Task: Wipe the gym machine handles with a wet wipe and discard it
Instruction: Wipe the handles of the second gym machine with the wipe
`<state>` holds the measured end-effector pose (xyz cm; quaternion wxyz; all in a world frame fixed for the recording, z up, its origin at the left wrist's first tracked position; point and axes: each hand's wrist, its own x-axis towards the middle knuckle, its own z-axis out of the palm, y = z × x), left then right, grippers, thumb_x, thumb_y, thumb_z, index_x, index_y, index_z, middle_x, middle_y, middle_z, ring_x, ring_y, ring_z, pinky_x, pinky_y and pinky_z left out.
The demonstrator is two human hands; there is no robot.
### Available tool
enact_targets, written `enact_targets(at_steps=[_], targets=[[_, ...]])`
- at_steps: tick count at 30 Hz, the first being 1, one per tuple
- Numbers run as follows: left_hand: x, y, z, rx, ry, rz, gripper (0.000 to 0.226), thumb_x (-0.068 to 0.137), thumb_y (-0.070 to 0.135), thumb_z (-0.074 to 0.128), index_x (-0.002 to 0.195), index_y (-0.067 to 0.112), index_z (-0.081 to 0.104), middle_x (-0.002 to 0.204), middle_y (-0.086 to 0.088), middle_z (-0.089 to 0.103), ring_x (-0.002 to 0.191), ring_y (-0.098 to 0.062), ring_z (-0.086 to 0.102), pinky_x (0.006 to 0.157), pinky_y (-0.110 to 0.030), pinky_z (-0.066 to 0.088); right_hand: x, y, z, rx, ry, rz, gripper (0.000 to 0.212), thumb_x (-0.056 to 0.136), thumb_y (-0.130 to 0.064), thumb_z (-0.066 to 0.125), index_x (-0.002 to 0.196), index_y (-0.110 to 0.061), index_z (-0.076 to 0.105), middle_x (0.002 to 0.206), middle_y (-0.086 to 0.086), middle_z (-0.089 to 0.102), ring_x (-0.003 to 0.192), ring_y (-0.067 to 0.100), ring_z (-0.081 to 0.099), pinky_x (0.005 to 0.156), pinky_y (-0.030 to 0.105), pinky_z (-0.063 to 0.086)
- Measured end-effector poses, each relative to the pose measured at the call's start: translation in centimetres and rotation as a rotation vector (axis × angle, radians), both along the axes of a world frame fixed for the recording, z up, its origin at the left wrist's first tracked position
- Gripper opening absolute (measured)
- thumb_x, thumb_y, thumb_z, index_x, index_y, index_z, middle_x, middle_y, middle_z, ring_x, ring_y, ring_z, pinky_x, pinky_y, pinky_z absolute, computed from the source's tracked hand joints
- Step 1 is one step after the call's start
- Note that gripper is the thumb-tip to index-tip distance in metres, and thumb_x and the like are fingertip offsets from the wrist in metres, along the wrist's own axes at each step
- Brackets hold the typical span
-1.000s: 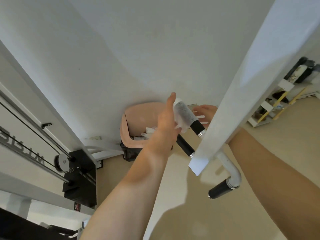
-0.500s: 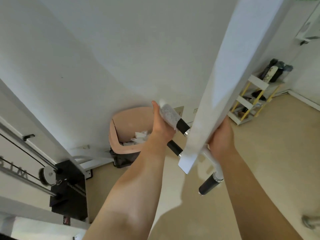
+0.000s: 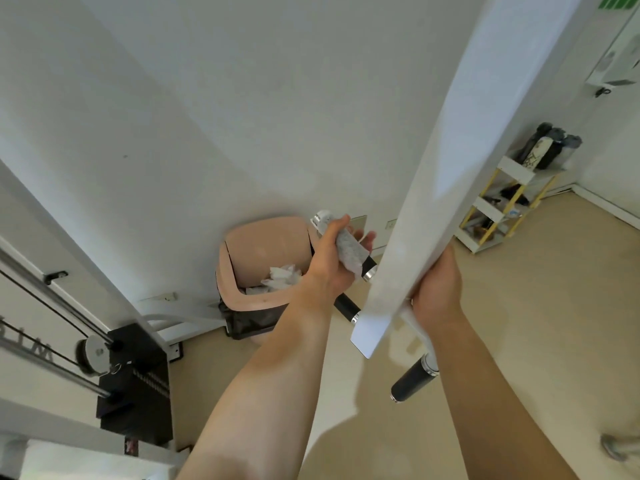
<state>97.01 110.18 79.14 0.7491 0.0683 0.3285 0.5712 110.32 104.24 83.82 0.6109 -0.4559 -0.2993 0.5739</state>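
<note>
You're gripping the wet wipe [image 3: 348,249] around the handle [image 3: 367,268] with your left hand [image 3: 329,263], right hand [image 3: 437,289] bracing the white beam [image 3: 446,174].

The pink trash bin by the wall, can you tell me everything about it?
The pink trash bin stands on the beige floor against the white wall. It looks like smooth plastic, with its lid tipped up and open. A dark bag lines it, and crumpled white wipes lie inside. Nothing is seen touching it; the left hand partly blocks its right side.

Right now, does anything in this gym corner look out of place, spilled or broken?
Nothing stands out. The left hand wraps a wet wipe around a machine handle, the right hand steadies the white bar, and used wipes sit inside the open pink bin, not on the floor.
</note>
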Motion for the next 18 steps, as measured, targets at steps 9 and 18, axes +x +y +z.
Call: enact_targets(at_steps=[9,18], targets=[[2.0,0.1,1.2,-0.039,-0.040,0.094,0.030,0.094,0.026,0.067,0.068,0.022,0.054,0.053,0.010,0.049,0.043,-0.005,0.045,0.050,-0.019,0.042,0.0,-0.3,0.8,-0.023,-0.091,-0.121,0.033,0.102,-0.018,0.037,0.071,-0.018,0.047,0.055,-0.009,0.052,0.044,-0.001,0.052,0.046,0.011,0.043],[0.6,1.3,1.3,-0.144,0.071,0.017,0.038,0.086,0.015,0.074,0.057,0.018,0.050,0.049,0.004,0.050,0.041,-0.008,0.048,0.049,-0.020,0.046,0.1,-0.2,-0.1,-0.020,-0.129,-0.084,0.030,0.102,-0.021,0.038,0.074,-0.020,0.051,0.064,-0.006,0.055,0.061,0.008,0.056,0.059,0.022,0.048]])
